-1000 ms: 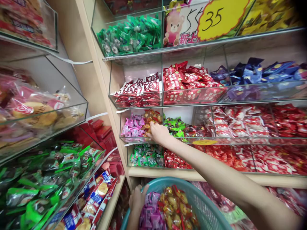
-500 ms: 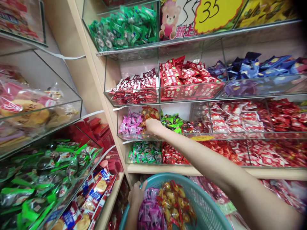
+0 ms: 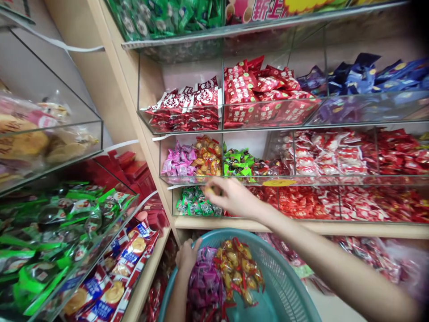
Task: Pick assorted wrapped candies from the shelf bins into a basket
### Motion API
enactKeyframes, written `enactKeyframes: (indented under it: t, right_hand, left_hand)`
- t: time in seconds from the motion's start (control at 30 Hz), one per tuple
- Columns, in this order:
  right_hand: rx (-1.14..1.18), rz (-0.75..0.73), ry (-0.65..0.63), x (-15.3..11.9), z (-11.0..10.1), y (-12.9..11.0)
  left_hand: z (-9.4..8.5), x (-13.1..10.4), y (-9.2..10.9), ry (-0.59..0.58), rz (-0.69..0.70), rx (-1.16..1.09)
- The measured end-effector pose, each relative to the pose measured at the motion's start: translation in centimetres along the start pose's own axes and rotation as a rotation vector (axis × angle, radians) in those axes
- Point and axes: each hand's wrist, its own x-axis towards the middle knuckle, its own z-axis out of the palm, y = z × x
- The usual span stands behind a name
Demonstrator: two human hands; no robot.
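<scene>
My left hand [image 3: 187, 256] grips the left rim of a teal plastic basket [image 3: 279, 264]. Inside the basket lie purple-wrapped candies [image 3: 206, 277] and, beside them, gold-wrapped candies [image 3: 237, 268] with red ends. My right hand [image 3: 229, 194] is in front of the lower shelf bins, above the basket, its fingers curled toward the thumb. A small yellowish patch shows at its fingertips, too blurred to name. Just above that hand, a clear bin holds purple candies [image 3: 179, 161] and gold candies [image 3: 207, 158] side by side.
Green-wrapped candies [image 3: 194, 203] fill a bin below. Red packets [image 3: 268, 89] and blue packets [image 3: 358, 76] sit in clear bins higher up. On the left, an angled shelf holds green packets [image 3: 60, 223] and cookie packs [image 3: 114, 273]. A wooden post [image 3: 120, 89] stands between the shelves.
My right hand has come out of the gold candy bin and moved down and toward me. My left hand stays on the basket rim. The view has tilted downward.
</scene>
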Motion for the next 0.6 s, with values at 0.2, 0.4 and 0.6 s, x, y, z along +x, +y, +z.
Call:
enactKeyframes:
  t: [0.2,0.4,0.6]
  right_hand:
    - [0.416,0.364,-0.216,-10.7,9.3,8.2]
    - [0.482,0.376,-0.343,-14.5,11.4,10.2]
    - [0.273,0.3,-0.504,-15.1,12.1,9.7]
  left_hand:
    - [0.3,0.2,0.0,0.002,0.021,-0.006]
    - [0.2,0.2,0.3,-0.003,0.007,-0.005]
    - [0.4,0.2,0.1,0.007,-0.003,-0.008]
